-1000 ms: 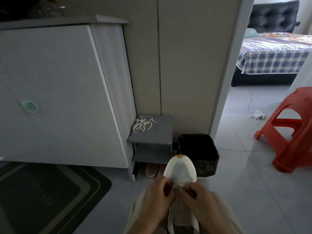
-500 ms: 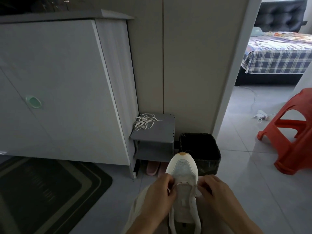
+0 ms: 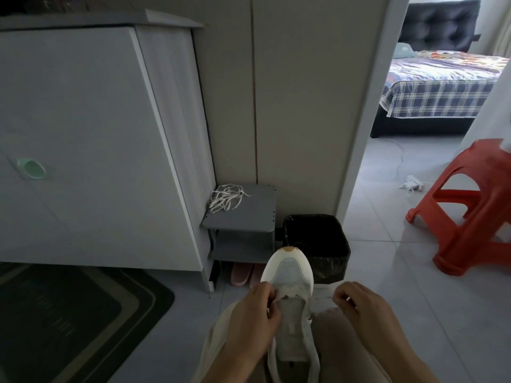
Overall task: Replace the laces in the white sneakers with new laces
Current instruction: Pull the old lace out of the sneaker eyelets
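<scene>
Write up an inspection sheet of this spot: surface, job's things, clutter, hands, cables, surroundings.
Surface: pale tiled floor; dark mat at left.
Job's things: white sneaker between the knees, toe pointing away; lace runs from its lowest eyelets out to the right; lace bundle on the grey shelf.
Clutter: black bin beside the shelf; pink slippers under it.
Hands: left hand pinches the sneaker's eyelet edge; right hand pinches the lace.
Cables: white cable and charger on the floor past the doorway.
Surroundings: white cabinet, red stool, bed.
</scene>
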A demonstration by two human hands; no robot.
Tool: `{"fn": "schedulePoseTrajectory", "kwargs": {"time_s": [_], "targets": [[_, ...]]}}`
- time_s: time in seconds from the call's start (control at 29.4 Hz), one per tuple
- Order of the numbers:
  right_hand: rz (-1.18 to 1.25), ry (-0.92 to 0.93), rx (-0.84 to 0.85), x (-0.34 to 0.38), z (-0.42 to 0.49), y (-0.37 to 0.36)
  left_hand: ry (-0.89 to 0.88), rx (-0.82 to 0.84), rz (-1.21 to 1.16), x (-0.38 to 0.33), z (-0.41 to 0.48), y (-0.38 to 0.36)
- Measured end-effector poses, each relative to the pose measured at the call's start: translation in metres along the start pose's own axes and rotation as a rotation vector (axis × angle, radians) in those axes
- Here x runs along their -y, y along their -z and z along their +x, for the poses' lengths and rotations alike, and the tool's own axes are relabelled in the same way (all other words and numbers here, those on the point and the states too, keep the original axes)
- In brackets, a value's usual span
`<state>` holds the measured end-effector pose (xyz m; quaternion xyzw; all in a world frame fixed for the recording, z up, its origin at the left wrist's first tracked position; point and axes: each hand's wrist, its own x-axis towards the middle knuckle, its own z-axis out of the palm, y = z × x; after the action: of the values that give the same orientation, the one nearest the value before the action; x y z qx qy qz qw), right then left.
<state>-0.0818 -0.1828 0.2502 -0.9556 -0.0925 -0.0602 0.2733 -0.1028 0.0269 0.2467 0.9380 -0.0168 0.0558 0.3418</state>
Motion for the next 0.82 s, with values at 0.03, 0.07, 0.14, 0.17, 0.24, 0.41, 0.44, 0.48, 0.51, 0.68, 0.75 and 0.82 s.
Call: {"fn": "schedulePoseTrajectory", "kwargs": {"time_s": [0.03,0.07,0.14,0.17,0.24,0.41,0.44,0.48,0.51,0.68,0.75,0.82], "targets": [[0.019,-0.033,-0.010,-0.003,0.001,0.004,0.013,-0.005,-0.001,0.001,0.000,0.000],[0.040,-0.064,0.006,-0.006,0.001,0.008,0.029,-0.013,-0.007,0.001,0.001,-0.001],[0.073,-0.093,0.049,-0.011,0.001,0.012,0.028,-0.021,-0.012,0.000,0.001,-0.001],[0.091,-0.101,0.048,-0.012,0.001,0.014,0.014,-0.021,-0.010,-0.001,0.002,-0.002],[0.117,-0.110,0.008,-0.013,0.000,0.016,-0.015,-0.027,0.004,-0.003,0.002,-0.004],[-0.057,-0.004,0.230,0.003,-0.006,0.020,0.010,-0.041,0.029,-0.001,0.002,-0.006],[-0.074,0.003,0.328,0.009,-0.009,0.019,0.007,-0.032,0.023,-0.001,0.001,-0.007],[-0.038,-0.006,0.395,0.015,-0.010,0.016,-0.010,-0.027,0.020,-0.002,0.001,-0.008],[0.041,-0.028,0.424,0.020,-0.009,0.012,-0.030,-0.032,0.021,-0.003,0.001,-0.009],[0.328,-0.157,0.268,0.038,0.006,-0.005,-0.068,-0.075,0.072,-0.008,-0.003,-0.007],[0.296,-0.133,0.227,0.036,0.011,-0.009,-0.152,-0.144,0.144,-0.009,-0.008,-0.014],[0.260,-0.122,0.212,0.031,0.014,-0.008,-0.223,-0.191,0.172,-0.011,-0.012,-0.026]]}}
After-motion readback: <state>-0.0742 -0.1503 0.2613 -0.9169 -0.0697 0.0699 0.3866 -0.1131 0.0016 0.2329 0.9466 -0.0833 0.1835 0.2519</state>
